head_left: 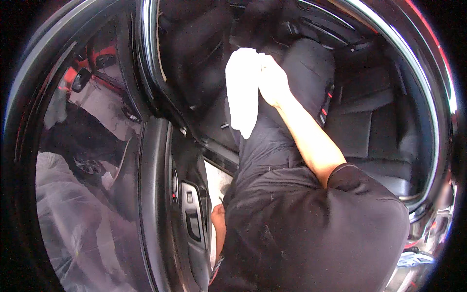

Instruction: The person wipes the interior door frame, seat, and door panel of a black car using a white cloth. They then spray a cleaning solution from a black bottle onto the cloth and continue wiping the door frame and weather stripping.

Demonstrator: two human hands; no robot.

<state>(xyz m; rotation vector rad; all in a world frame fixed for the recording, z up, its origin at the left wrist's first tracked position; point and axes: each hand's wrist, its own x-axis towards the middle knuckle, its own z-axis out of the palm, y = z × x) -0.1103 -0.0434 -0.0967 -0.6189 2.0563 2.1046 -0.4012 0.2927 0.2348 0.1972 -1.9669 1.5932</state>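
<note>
My right hand is closed on a white cloth, bunched at the grip. The cloth hangs down in front of my raised thigh, inside the car. Its surface is so bright that folds hardly show. Low on my left side, between my body and the open car door, is my left hand. My dark shirt covers part of that hand, and its fingers are too hidden to read.
A black rear seat lies to the right, with red-marked seat-belt buckles at its inner side. The door frame curves around the opening. A door armrest with a switch panel stands close at my left.
</note>
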